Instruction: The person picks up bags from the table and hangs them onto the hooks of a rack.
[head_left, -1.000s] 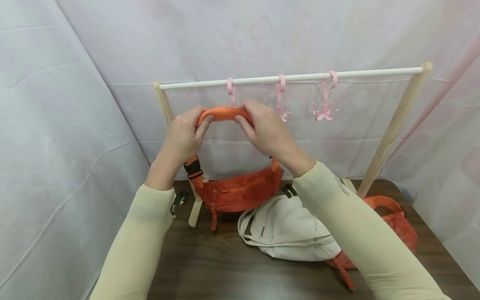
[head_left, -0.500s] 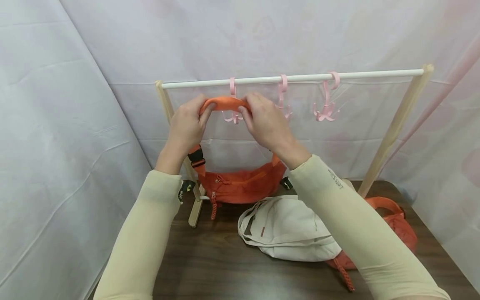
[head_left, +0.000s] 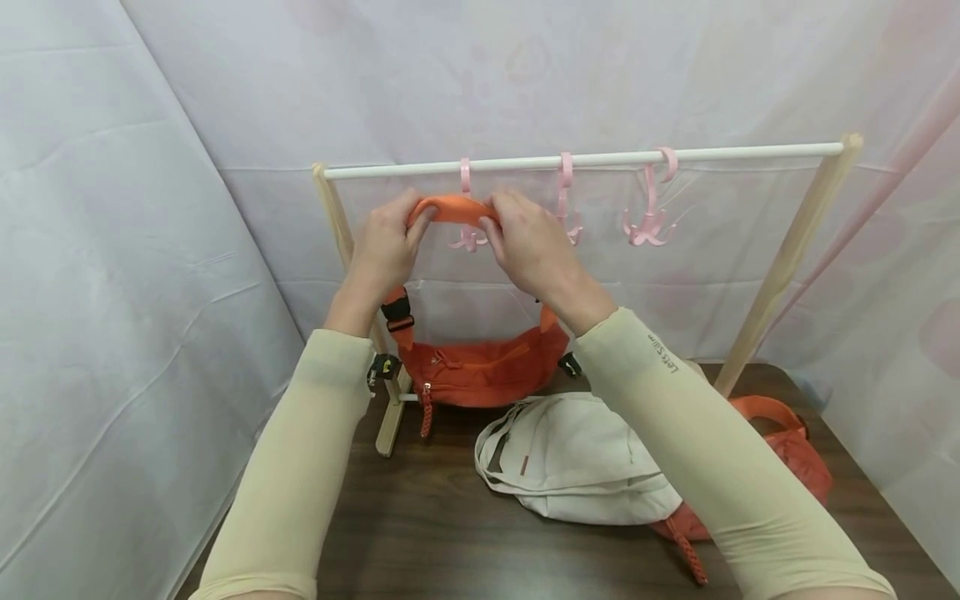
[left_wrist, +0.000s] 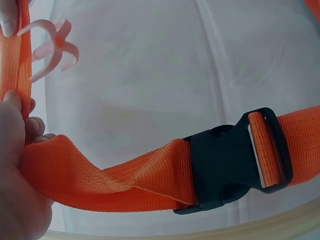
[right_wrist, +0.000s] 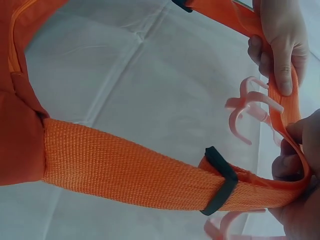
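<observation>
Both hands hold up an orange strap (head_left: 453,208), with a short stretch of it spanning between them. My left hand (head_left: 384,250) grips its left part and my right hand (head_left: 534,250) its right part, thumbs toward me. From the strap hangs a red-orange waist bag (head_left: 480,371), zippers facing me. A black buckle (left_wrist: 220,170) joins the strap below the left hand; a dark slider (right_wrist: 220,182) sits on the right side. Behind the raised strap is the leftmost pink hook (head_left: 467,240); in the right wrist view a prong tip overlaps the strap.
A white rod (head_left: 510,162) on wooden posts carries two more pink hooks, the middle one (head_left: 566,171) and the right one (head_left: 648,225). On the brown table (head_left: 420,533) lie a cream bag (head_left: 585,458) and another red-orange bag (head_left: 806,462), partly behind the right sleeve.
Both hands have risen and shifted slightly right with the strap, up to the leftmost hook. The waist bag has come up with them. The bags on the table have stayed put.
</observation>
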